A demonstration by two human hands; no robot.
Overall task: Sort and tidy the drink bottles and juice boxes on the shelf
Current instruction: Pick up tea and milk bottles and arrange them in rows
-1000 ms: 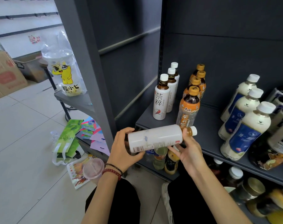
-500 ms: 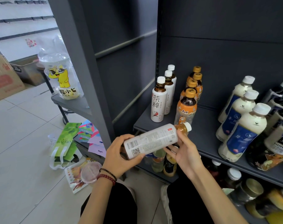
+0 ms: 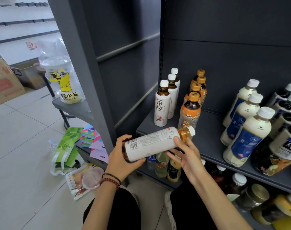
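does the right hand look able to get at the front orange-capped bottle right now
Probably not yet: the right hand holds the white bottle along with the left hand, and that bottle lies across the front of the orange-capped bottle.

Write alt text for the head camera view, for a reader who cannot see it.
Two hands hold a white-labelled tea bottle almost on its side before a dark shelf: the left hand grips its base, the right hand holds it near the neck. Behind stand rows of matching bottles, orange-capped bottles and blue-labelled milky bottles.
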